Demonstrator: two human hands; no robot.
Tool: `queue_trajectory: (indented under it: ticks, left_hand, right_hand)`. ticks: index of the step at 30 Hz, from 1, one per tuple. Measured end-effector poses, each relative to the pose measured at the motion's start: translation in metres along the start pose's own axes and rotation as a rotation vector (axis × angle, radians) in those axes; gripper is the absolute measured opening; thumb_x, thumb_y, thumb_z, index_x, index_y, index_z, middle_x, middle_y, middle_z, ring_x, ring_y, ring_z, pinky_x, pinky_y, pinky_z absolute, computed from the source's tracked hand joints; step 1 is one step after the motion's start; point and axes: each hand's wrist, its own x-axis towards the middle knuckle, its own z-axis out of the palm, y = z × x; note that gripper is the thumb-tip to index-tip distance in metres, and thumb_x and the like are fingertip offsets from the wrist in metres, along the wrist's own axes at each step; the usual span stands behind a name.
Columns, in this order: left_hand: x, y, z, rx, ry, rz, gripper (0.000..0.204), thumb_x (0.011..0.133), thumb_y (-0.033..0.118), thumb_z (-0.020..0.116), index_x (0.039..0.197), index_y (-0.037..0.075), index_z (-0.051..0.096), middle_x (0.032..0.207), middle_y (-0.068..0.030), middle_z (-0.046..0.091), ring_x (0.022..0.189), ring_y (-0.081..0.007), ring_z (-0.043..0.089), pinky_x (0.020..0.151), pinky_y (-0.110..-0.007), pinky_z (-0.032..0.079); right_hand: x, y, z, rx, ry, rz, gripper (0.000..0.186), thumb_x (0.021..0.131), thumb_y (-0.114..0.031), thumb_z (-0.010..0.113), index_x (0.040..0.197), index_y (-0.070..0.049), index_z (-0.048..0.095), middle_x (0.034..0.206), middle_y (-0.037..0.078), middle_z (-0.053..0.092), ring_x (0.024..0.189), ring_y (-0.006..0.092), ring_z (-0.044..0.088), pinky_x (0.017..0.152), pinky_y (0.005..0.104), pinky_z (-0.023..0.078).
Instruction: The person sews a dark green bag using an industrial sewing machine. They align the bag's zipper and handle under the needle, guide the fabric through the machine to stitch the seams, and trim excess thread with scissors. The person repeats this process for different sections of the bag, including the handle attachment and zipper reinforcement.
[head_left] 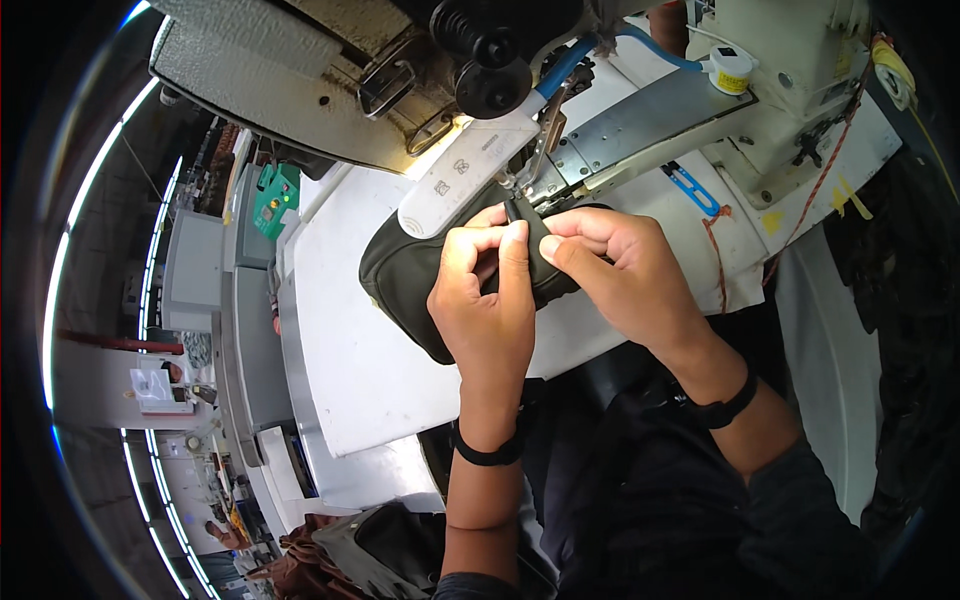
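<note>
Dark green pouch [405,275], far edge in left hand [480,295] and right hand [635,280]

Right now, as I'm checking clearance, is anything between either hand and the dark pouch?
Nothing visible: the left hand and right hand both pinch dark material at the pouch. The white machine attachment overlaps the pouch's far edge in view, left of the pinching fingers.
</note>
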Motion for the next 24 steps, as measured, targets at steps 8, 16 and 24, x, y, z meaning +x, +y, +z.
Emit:
queue_trajectory:
  ticks: [8,16,24]
  left_hand:
    - [0.008,-0.011,0.0,-0.127,0.006,-0.058,0.015,0.102,0.007,0.075,0.107,-0.006,0.069,0.12,-0.0224,0.076,0.105,-0.021,0.077,0.089,-0.031,0.062]
    - [0.03,-0.013,-0.002,-0.227,-0.036,-0.174,0.011,0.105,0.005,0.072,0.105,-0.005,0.069,0.114,-0.0131,0.075,0.099,-0.0111,0.071,0.091,-0.025,0.056]
    - [0.036,-0.018,-0.004,-0.159,-0.079,-0.126,0.01,0.107,0.007,0.071,0.104,-0.002,0.069,0.097,-0.0036,0.073,0.086,-0.0048,0.065,0.078,-0.02,0.051]
  right_hand:
    - [0.011,-0.002,0.008,-0.042,0.05,-0.028,0.017,0.101,-0.011,0.067,0.095,0.005,0.071,0.07,-0.003,0.059,0.066,0.0014,0.044,0.056,0.0264,0.037]
    - [0.025,-0.001,0.01,-0.193,0.101,-0.078,0.019,0.097,-0.014,0.071,0.093,0.005,0.077,0.067,0.005,0.068,0.062,0.0052,0.054,0.056,0.0293,0.044]
    - [0.013,-0.003,-0.005,-0.313,0.016,-0.086,0.02,0.094,-0.02,0.076,0.096,0.0,0.075,0.078,0.014,0.071,0.064,0.0246,0.061,0.064,0.0375,0.048]
